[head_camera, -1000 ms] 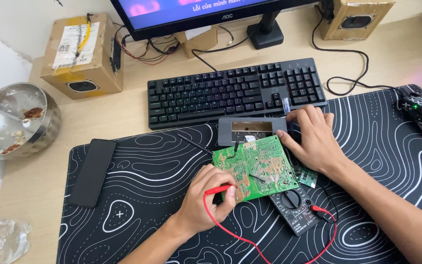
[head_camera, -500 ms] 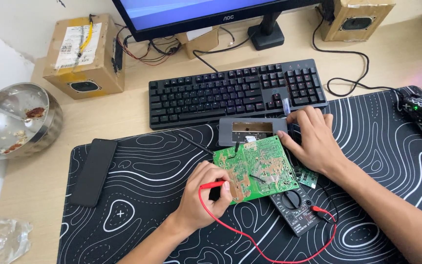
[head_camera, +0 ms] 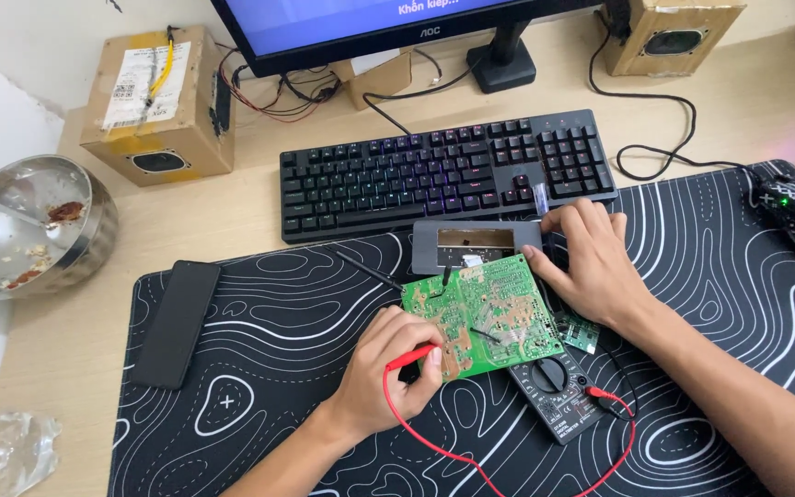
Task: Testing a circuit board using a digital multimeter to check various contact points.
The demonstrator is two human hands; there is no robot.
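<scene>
The left hand (head_camera: 388, 368) is closed around a red probe handle (head_camera: 411, 355), its tip angled onto the lower left edge of a green printed circuit board (head_camera: 485, 313), solder side up so the joints can be reached. The board lies on a black desk mat with white contour lines (head_camera: 278, 322), propped over a black handheld multimeter (head_camera: 558, 391) whose dial stays visible below it. The right hand (head_camera: 591, 262) rests fingers-down at the board's far right edge, seemingly steadying it; whether it pinches a second probe I cannot tell. A red lead (head_camera: 434, 442) loops back to the meter. A black keyboard (head_camera: 443, 175) sits just behind.
</scene>
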